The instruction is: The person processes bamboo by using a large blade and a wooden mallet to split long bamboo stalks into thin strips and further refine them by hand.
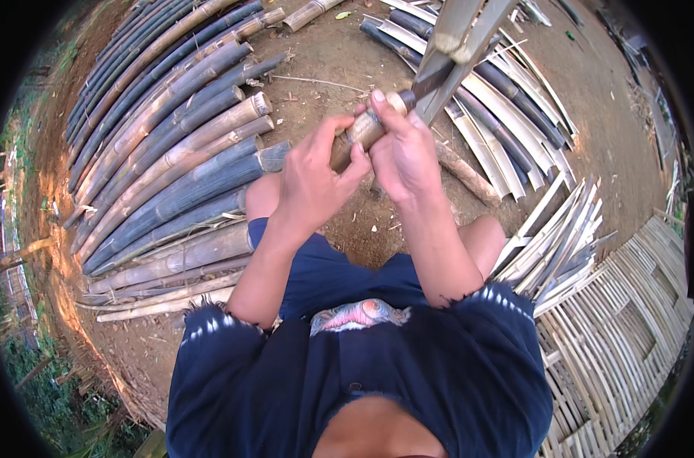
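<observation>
Both my hands grip the wooden handle (360, 131) of a knife. My left hand (314, 174) holds the lower end of the handle and my right hand (403, 146) wraps the upper end, thumb up. The dark blade (431, 81) is wedged into the end of a split bamboo pole (461, 34) that rises toward the top of the view. I sit with bare knees apart over brown dirt ground (339, 69).
A stack of whole bamboo poles (171, 160) lies on my left. Split bamboo strips (507, 107) fan out on my right, with more strips (561, 237) by my right knee. A woven bamboo panel (629, 320) lies at lower right. A short log (465, 174) rests by my right hand.
</observation>
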A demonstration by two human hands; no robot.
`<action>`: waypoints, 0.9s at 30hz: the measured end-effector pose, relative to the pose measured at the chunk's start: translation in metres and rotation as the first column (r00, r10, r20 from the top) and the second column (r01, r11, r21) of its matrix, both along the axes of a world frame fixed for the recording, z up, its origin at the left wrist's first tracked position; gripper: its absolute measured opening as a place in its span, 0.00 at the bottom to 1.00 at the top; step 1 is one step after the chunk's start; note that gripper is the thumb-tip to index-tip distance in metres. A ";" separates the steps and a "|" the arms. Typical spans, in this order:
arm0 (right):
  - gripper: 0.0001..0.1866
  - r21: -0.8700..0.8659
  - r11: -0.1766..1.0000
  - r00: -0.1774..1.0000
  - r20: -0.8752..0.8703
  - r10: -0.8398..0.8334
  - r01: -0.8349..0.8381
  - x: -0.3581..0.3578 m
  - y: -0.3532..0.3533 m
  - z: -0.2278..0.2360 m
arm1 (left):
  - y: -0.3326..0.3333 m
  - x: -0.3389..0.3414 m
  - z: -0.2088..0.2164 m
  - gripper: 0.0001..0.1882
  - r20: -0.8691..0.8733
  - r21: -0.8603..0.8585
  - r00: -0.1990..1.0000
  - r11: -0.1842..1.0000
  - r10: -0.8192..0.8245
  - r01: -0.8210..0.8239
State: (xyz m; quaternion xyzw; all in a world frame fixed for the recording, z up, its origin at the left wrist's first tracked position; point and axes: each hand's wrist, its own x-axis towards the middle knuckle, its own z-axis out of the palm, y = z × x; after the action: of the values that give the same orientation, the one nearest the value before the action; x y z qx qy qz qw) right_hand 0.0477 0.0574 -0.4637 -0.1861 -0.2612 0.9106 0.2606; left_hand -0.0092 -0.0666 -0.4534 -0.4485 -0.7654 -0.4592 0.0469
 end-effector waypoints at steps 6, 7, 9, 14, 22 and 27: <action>0.12 -0.051 0.999 0.997 -0.078 -0.007 0.003 -0.004 0.002 -0.026 | 0.011 0.001 -0.031 0.17 0.029 0.036 0.995 0.994 0.100 -0.101; 0.13 -0.065 0.997 0.999 -0.044 -0.033 0.030 0.001 -0.001 -0.025 | 0.009 0.009 -0.030 0.19 -0.027 0.034 0.997 0.997 0.075 -0.074; 0.14 -0.123 0.992 0.998 -0.045 -0.040 0.034 0.008 -0.003 -0.018 | 0.007 0.014 -0.020 0.20 -0.067 0.017 0.995 0.998 0.068 -0.067; 0.16 -0.069 0.997 0.996 -0.079 -0.040 0.034 0.006 -0.018 -0.021 | -0.007 0.011 -0.045 0.23 -0.002 0.037 0.995 0.994 0.099 -0.099; 0.16 -0.027 0.999 0.998 -0.058 -0.039 0.037 0.011 -0.022 -0.019 | -0.014 0.022 -0.031 0.27 0.031 -0.033 0.994 0.994 0.108 -0.107; 0.19 0.085 0.996 0.997 0.072 0.023 -0.029 0.019 -0.025 -0.015 | -0.005 0.037 -0.004 0.37 -0.113 -0.239 0.991 0.966 0.073 -0.099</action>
State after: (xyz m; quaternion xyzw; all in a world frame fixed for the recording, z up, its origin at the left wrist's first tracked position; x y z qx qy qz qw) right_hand 0.0665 0.0321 -0.4790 -0.2035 -0.3114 0.8948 0.2471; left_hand 0.0277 -0.0711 -0.4571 -0.4403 -0.8313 -0.3353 0.0508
